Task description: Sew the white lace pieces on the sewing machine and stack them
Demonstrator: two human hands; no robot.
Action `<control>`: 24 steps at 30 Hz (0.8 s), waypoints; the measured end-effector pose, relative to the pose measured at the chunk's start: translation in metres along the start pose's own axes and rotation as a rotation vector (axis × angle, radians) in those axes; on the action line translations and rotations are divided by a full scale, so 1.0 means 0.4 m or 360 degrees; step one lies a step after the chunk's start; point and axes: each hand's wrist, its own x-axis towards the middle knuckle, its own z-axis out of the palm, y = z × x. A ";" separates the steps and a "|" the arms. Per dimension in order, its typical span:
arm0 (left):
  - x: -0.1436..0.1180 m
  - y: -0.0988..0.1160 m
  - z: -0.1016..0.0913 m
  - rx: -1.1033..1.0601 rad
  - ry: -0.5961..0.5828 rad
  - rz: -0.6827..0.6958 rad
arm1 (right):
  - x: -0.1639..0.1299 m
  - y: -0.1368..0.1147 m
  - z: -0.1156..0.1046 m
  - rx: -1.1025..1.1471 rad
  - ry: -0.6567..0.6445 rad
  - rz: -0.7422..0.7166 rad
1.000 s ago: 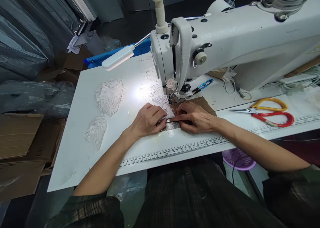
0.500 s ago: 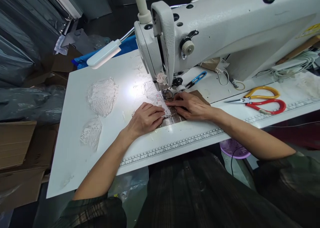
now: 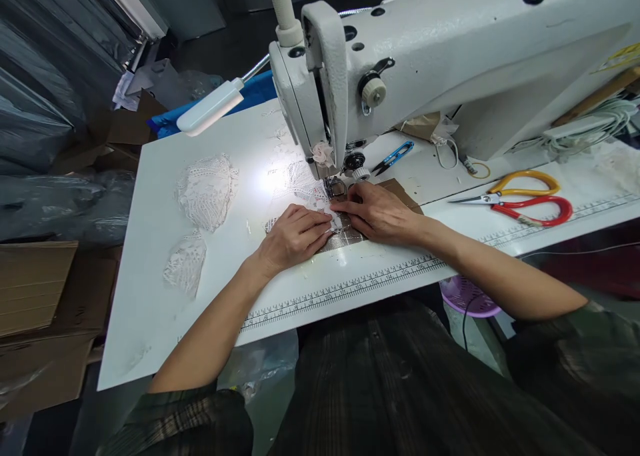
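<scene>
Both hands flat, fingers together: left hand and right hand press lace at the presser foot. Seam looks underway; two lace pieces lie near table's left edge.

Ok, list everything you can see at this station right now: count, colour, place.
sewing machine: one, white, back of table
lamp: one, white, gooseneck, left of machine
lace piece under needle: one, white, beneath both hands
loose lace pieces: two, white, left on table
scissors: one, red and yellow handles, right
thread snips: one, blue, by machine base
table: one, white, ruler along its front edge
basket: one, purple, under table
cardboard boxes: several, brown, far left
left hand: flat on lace
right hand: flat on lace by presser foot
</scene>
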 end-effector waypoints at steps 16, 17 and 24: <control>0.009 0.007 -0.011 0.0131 -0.0091 0.0022 | -0.014 -0.011 -0.036 0.0256 -0.0059 -0.0106; 0.010 0.009 -0.014 0.0134 -0.0110 0.0018 | -0.014 -0.012 -0.038 0.0241 -0.0072 -0.0120; 0.011 0.004 -0.028 0.0358 0.0271 -0.0235 | -0.015 -0.021 -0.039 0.0185 -0.0058 -0.0113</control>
